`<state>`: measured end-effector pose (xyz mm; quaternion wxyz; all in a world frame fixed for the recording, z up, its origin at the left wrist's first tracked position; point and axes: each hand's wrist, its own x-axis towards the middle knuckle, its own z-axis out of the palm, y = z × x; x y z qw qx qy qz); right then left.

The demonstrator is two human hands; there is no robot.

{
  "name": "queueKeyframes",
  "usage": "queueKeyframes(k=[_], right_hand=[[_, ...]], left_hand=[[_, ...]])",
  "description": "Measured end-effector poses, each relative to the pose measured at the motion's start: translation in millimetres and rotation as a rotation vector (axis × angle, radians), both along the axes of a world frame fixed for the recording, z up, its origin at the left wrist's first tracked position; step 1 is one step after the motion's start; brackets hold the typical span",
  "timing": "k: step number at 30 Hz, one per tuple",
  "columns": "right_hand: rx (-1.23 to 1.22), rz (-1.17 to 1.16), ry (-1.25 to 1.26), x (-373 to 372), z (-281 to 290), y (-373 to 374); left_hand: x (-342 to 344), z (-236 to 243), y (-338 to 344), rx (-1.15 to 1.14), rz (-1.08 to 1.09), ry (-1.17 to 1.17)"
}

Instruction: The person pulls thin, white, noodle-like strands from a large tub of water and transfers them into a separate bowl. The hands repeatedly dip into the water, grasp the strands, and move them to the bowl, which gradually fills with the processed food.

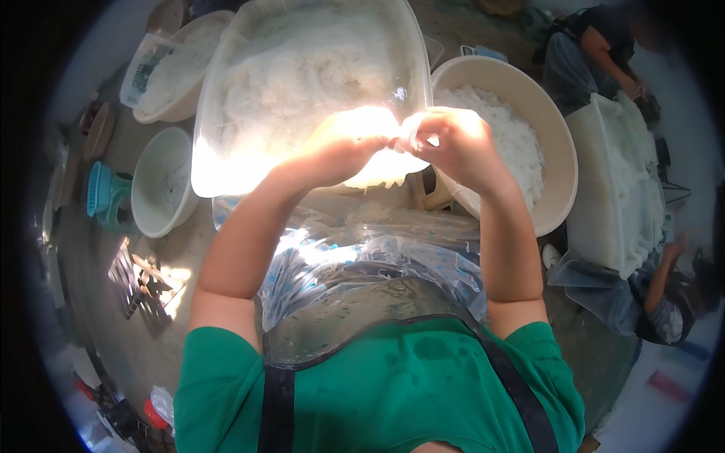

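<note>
Head view: left hand (pixel 340 147) and right hand (pixel 459 147) come together over the near right part of a large pale tub (pixel 420 45), in strong glare.
Left fingers: bunched, pointing right; glare hides their tips, so I cannot tell what they hold.
Right fingers: curled in close to the thumb, near the left fingertips; whether they grip anything cannot be told.
White stringy mass (pixel 317 64): in the tub, mostly left and far of the hands.
Beige basin (pixel 560 143): right of the tub, with white pieces (pixel 521 143) inside.
</note>
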<state>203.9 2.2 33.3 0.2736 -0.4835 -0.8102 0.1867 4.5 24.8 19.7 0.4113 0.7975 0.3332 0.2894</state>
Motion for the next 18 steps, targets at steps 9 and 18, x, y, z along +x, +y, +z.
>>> queueKeyframes(k=[9,18], right_hand=[[-0.386,0.140,0.956,4.4,-3.1,-11.5],[-0.009,0.036,0.695,9.9,13.7,-8.6]], left_hand=[[-1.7,-28.4,-36.3,-0.276,-0.003,0.097],[21.7,3.5,-26.4,-0.601,-0.107,-0.418]])
